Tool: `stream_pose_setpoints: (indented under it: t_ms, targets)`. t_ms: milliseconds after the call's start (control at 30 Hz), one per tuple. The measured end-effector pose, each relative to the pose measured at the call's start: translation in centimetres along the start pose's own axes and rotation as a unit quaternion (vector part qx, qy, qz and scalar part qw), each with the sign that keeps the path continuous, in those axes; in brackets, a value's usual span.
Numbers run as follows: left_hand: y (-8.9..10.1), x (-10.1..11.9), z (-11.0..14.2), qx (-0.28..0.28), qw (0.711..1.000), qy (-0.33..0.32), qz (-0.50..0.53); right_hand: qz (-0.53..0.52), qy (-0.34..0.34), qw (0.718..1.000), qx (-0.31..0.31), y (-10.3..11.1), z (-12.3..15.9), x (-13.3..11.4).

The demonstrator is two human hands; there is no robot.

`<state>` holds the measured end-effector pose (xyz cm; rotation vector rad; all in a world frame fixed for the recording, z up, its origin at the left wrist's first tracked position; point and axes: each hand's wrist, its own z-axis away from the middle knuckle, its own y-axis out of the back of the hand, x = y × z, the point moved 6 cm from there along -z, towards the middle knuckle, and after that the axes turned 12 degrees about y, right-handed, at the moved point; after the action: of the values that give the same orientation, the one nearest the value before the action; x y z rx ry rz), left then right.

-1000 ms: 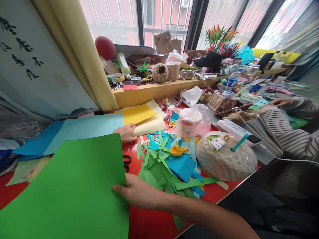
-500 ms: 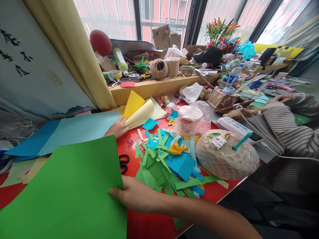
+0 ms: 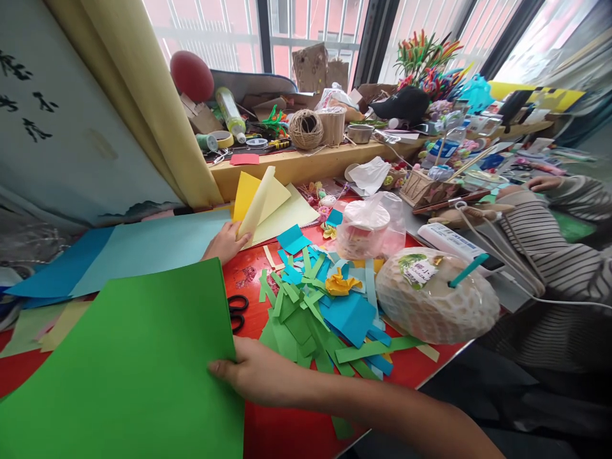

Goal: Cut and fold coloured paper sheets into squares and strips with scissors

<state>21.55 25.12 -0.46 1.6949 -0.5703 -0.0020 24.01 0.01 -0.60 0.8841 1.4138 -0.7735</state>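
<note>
My right hand (image 3: 261,373) grips the right edge of a large green paper sheet (image 3: 138,363), thumb on top and fingers behind it. Farther back, my left hand (image 3: 225,243) is closed on the near corner of a pale yellow paper sheet (image 3: 255,207), which curls upward. A brighter yellow sheet (image 3: 243,191) stands folded up behind it, and more pale paper (image 3: 291,217) lies underneath. Black scissors (image 3: 239,312) show only their handles beside the green sheet. Green paper strips (image 3: 299,325) and blue paper pieces (image 3: 351,315) lie heaped to the right.
Light blue paper (image 3: 157,248) lies at the left. A net-wrapped coconut (image 3: 437,299) with a straw and a plastic-wrapped cup (image 3: 366,223) stand beyond the scraps. Twine (image 3: 306,129) and other craft items crowd the window ledge. Another person's striped sleeve (image 3: 540,236) is at the right.
My left hand has lifted and curled the pale yellow sheet more upright, shifting it slightly. A small blue piece near it has moved a little. My right hand stays on the green sheet.
</note>
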Motion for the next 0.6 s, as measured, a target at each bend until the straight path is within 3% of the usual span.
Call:
stream_pose_setpoints:
  t_ms: [600]
  targets:
    - [0.44, 0.91, 0.49, -0.031, 0.999, -0.01, 0.002, 0.003, 0.007, 1.0, -0.009, -0.03, 0.17, -0.38]
